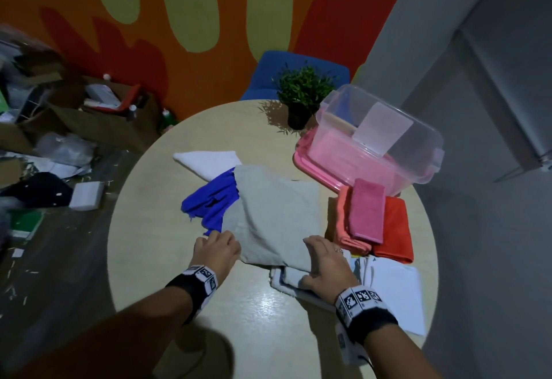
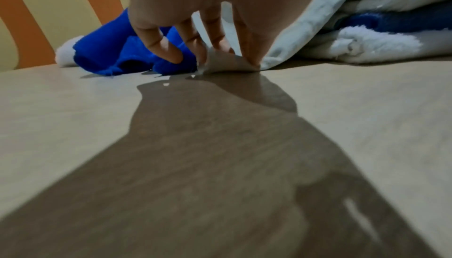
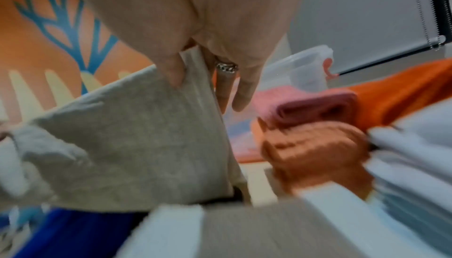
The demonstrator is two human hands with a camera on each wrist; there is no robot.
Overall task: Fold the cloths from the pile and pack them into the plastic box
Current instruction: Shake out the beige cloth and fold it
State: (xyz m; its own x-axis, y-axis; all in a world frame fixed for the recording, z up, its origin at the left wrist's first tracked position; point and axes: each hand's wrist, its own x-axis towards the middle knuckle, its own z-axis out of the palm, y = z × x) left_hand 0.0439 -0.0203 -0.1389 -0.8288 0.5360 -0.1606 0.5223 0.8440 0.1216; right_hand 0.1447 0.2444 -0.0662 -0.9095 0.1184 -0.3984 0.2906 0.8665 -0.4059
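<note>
A beige cloth (image 1: 277,217) lies spread on the round table (image 1: 167,229), on top of a blue cloth (image 1: 212,202) and a white cloth (image 1: 206,162). My left hand (image 1: 219,239) pinches its near left corner against the tabletop; the left wrist view shows the fingertips (image 2: 249,59) on that corner (image 2: 227,65). My right hand (image 1: 316,247) grips the near right edge, thumb and fingers pinching the beige cloth (image 3: 134,136) in the right wrist view. The clear plastic box (image 1: 376,139) stands at the back right on a pink lid, apart from both hands.
Folded pink (image 1: 367,211), salmon (image 1: 343,223) and red-orange (image 1: 394,229) cloths lie right of the beige cloth. A white-and-blue towel (image 1: 286,280) and white cloths (image 1: 397,292) sit under and beside my right hand. A potted plant (image 1: 301,91) stands at the back edge.
</note>
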